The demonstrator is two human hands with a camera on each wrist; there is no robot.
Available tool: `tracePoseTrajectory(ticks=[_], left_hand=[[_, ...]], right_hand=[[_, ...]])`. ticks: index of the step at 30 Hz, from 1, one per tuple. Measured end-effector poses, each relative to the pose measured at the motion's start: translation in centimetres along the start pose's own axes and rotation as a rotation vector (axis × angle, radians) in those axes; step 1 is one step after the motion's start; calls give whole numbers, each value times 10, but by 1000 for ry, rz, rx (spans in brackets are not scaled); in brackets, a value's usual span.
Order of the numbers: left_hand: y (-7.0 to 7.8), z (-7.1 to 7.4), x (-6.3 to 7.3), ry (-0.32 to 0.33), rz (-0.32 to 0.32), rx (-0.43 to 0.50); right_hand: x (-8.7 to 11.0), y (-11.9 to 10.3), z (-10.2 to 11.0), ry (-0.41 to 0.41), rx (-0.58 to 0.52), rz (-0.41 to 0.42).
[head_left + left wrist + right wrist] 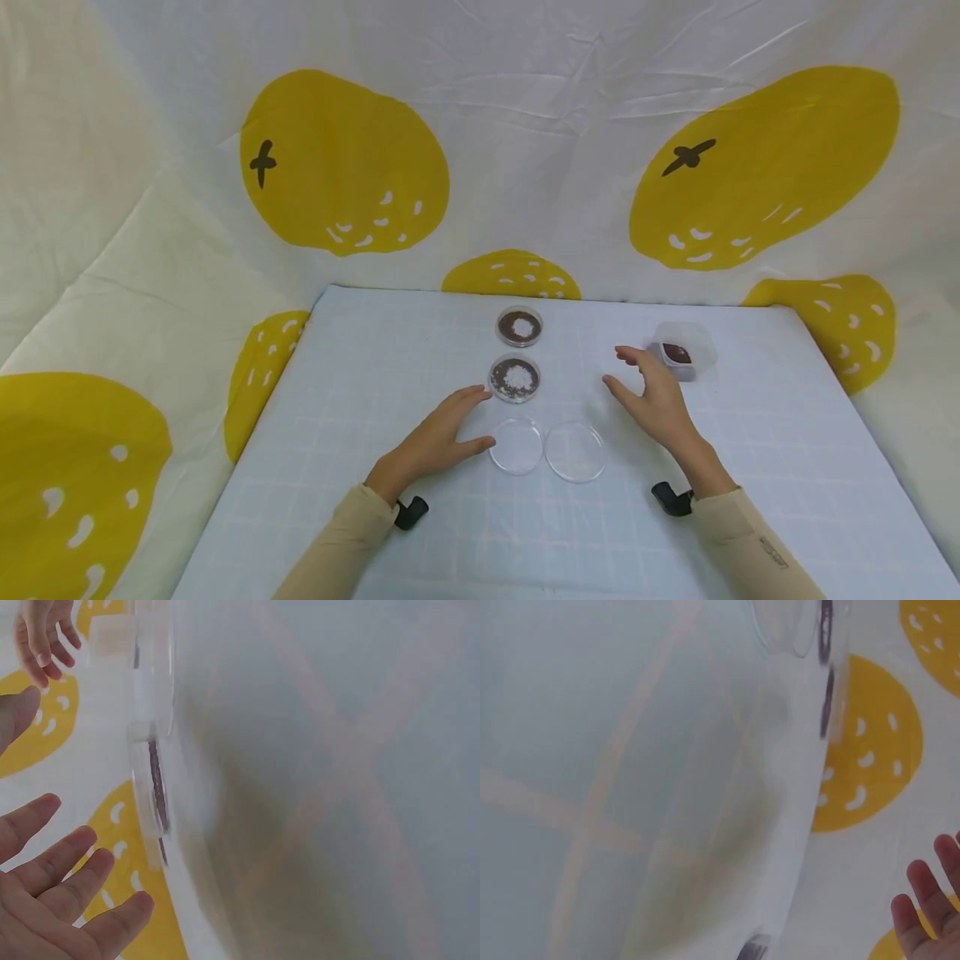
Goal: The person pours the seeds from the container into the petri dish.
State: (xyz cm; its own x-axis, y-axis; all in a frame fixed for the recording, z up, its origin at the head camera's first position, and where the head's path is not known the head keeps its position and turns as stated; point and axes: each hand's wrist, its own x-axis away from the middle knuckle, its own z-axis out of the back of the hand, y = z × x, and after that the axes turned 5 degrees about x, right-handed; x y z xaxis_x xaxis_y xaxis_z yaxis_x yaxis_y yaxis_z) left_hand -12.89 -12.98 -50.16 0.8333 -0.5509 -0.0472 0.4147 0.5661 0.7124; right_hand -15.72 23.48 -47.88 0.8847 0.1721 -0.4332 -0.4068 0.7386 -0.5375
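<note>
My left hand [435, 437] is held beside the near filled petri dish [516, 379] and a clear round lid [517, 446], fingers spread and holding nothing. In the head view its fingertips lie at the edges of both; I cannot tell whether they touch. White material tops the dark brown layer in that dish. Behind it stands a similar petri dish [519, 326]. A second clear round lid [574, 452] lies beside the first. With thumb and fingers apart, my right hand [660, 408] hovers just left of a small plastic container [678, 357] of something dark brown.
A pale blue checked cloth covers the table [360, 367]. White fabric [525, 167] printed with yellow fruit hangs behind and beside it. Each wrist carries a black camera mount [411, 512].
</note>
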Motion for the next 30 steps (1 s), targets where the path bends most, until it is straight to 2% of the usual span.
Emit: tracePoseTrajectory(ticks=[5,10,13,15,17,20,23,26,30], left_hand=[[-4,-7,1,-8,-20,-16],[-6,-11,2,-44,-16,-51],[-6,-12,3,-62,-3,-63],[-6,-12,3,-74,9,-69],[-5,-12,4,-88,23,-80],[-5,-12,3,-107,33,-106],[-5,-14,2,-124,36,-142],[-6,-15,1,-140,39,-175],[-6,-17,-1,-166,61,-211]], right_hand=[[-2,15,6,92,28,5],[-6,33,15,231,78,-3],[-8,45,21,294,116,-55],[-8,53,25,305,135,-136],[-7,60,29,280,155,-256],[-6,69,34,191,168,-433],[-5,76,36,106,171,-564],[-3,79,36,53,143,-637],[-3,81,37,6,93,-670]])
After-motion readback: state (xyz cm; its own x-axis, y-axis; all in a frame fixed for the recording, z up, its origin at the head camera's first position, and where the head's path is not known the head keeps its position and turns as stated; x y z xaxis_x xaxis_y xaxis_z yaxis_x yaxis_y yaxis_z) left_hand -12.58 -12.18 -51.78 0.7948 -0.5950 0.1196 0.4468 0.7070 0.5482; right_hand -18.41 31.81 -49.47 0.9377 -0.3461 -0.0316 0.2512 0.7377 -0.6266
